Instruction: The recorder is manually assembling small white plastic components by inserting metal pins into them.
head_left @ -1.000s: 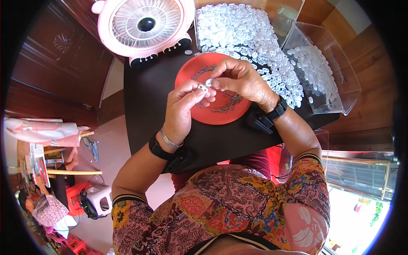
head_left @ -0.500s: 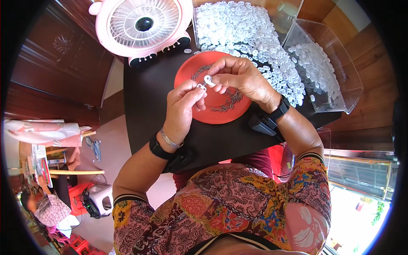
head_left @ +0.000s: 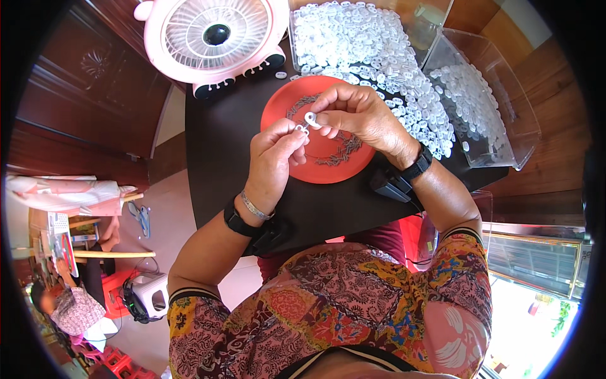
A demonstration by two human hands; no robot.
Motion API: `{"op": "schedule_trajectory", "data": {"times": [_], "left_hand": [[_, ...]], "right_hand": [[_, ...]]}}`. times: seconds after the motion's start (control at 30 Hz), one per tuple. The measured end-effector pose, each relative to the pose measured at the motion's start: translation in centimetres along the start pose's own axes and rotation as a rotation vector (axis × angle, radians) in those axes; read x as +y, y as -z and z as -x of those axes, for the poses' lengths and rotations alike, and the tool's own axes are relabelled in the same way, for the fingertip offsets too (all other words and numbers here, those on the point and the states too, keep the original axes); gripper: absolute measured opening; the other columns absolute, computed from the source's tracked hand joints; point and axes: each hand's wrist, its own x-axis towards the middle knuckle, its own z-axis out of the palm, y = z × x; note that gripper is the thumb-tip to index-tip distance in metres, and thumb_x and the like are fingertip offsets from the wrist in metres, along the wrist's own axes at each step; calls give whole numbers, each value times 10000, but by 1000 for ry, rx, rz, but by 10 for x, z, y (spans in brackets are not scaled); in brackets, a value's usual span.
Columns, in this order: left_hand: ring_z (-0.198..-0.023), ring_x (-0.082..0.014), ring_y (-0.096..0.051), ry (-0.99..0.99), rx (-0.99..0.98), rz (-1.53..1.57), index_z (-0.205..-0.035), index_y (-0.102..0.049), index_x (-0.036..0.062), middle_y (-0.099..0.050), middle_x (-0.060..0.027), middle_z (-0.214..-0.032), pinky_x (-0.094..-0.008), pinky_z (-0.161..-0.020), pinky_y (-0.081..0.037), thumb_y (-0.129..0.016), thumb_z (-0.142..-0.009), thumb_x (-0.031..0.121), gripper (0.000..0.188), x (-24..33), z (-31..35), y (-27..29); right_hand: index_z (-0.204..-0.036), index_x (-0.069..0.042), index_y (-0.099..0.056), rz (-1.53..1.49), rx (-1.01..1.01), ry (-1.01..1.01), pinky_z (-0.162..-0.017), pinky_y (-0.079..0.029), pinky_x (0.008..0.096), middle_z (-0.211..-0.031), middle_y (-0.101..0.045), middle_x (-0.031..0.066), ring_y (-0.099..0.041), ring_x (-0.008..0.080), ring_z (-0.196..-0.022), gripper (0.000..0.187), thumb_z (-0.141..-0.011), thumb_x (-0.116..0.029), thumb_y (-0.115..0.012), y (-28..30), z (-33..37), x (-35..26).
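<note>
Just above the centre of the frame, over the red plate point(head_left: 278, 107) on the dark counter point(head_left: 211, 151), two small white pieces are held close together. The lower white piece point(head_left: 303, 131) is pinched between thumb and forefinger of the left hand point(head_left: 271, 155); the upper white piece point(head_left: 310, 119) is gripped likewise by the right hand point(head_left: 363, 120), its fingers bent and closed. The upper one is set up and slightly right of the other, its long axis slanted from upper left to lower right. Whether the two are touching cannot be told at this size.
</note>
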Motion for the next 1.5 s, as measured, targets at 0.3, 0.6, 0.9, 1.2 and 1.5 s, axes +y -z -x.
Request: {"op": "schedule_trajectory", "data": {"times": [0.3,0.6,0.9,1.2,1.5], "left_hand": [[-573,-107,-533,-7,-9,-9,-794,-583,4,-561,-31,-652,-220,-553,-401,-507,-878,156,190,0,1,-1],[-568,-107,-528,-17,-7,-11,-784,-581,1,-559,-32,-644,-220,-547,-394,-506,-874,153,193,1,2,-1],[-575,-111,-529,-9,-22,-16,-790,-583,-5,-558,-39,-652,-225,-555,-397,-509,-878,161,203,0,2,-1],[-575,-108,-526,-17,-15,-46,-786,-581,-9,-556,-37,-645,-226,-556,-398,-502,-885,157,209,3,3,-4],[-548,-96,-511,8,0,-2,-749,-570,11,-544,-25,-601,-218,-531,-378,-508,-861,153,192,4,4,-4]], "right_hand": [[-1009,-14,-630,94,10,74,-642,-486,176,-840,-656,21,-590,44,-707,151,-858,-11,-627,-3,3,-1],[-993,-23,-638,103,18,77,-605,-466,170,-839,-653,6,-577,33,-696,140,-853,-15,-636,-5,4,-3],[-985,-20,-640,110,17,85,-609,-470,172,-842,-654,6,-578,34,-693,131,-853,-17,-640,-4,3,-1],[-978,-10,-636,182,43,160,-657,-488,187,-847,-653,8,-588,40,-723,123,-855,-10,-635,-7,4,1],[-982,-7,-620,-86,-41,-111,-662,-501,203,-844,-645,39,-602,71,-702,143,-867,-91,-637,0,-2,3]]}}
